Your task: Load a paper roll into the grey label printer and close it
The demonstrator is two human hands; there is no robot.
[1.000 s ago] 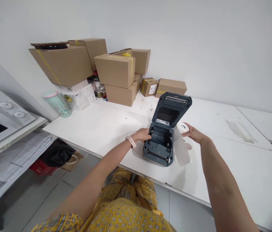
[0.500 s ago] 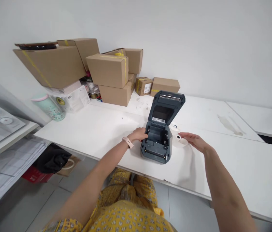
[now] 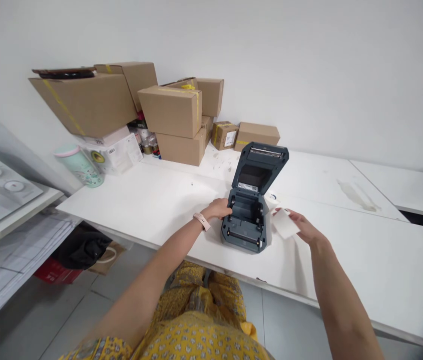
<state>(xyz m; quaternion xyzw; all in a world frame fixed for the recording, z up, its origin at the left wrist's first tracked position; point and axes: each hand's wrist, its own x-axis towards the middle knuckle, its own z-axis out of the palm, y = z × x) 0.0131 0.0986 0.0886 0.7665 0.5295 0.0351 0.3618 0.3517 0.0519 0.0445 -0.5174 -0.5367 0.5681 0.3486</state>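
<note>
Gripping open label printer (image 3: 244, 230) with left hand (image 3: 219, 208), probably steadying it; holding white paper roll (image 3: 285, 225) in right hand (image 3: 305, 227).

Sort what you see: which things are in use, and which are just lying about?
In use:
open dark printer, left hand gripping its side
white paper in the right hand

Just lying about:
cardboard boxes
mint tumbler
white appliance with knobs

The dark grey, boxy printer (image 3: 244, 228) was cased in matt plastic, its lid (image 3: 259, 162) crossed by a shiny metallic bar (image 3: 267, 152); the white, rectangular sheet (image 3: 285, 225) was made of smooth, matt paper.
</note>
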